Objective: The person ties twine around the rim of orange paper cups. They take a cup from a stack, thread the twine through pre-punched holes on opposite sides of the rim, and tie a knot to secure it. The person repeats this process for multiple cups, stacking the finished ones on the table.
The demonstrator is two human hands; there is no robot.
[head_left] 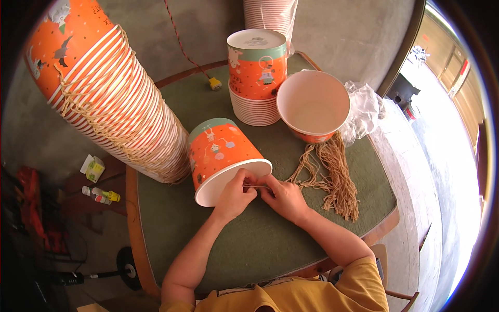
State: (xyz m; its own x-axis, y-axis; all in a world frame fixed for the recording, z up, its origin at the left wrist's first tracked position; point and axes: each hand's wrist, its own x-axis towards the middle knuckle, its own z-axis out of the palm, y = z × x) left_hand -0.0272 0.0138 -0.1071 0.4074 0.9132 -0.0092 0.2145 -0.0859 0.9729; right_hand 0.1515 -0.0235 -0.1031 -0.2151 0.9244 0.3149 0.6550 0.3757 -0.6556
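Note:
In front of me an orange paper bucket (pixel 224 151) with a green base band and cartoon figures lies on its side, its white mouth turned toward me. My left hand (pixel 236 196) is closed in a pinch at the bucket's rim. Close beside it, my right hand (pixel 285 197) is pinching as well. A thin cord (pixel 253 185) runs between the fingertips of both hands; where its ends go is hidden. A hank of tan cords (pixel 337 179) hangs over the edge of an open bucket (pixel 313 104) and spreads on the table, right of my right hand.
A tall leaning stack of nested orange buckets (pixel 119 99), draped with cord loops, rises at the left. Behind stand upside-down buckets (pixel 257 73) and a plastic-wrapped stack (pixel 270 13). A clear plastic bag (pixel 364 109) and a yellow plug (pixel 214 83) lie on the green table (pixel 228 255).

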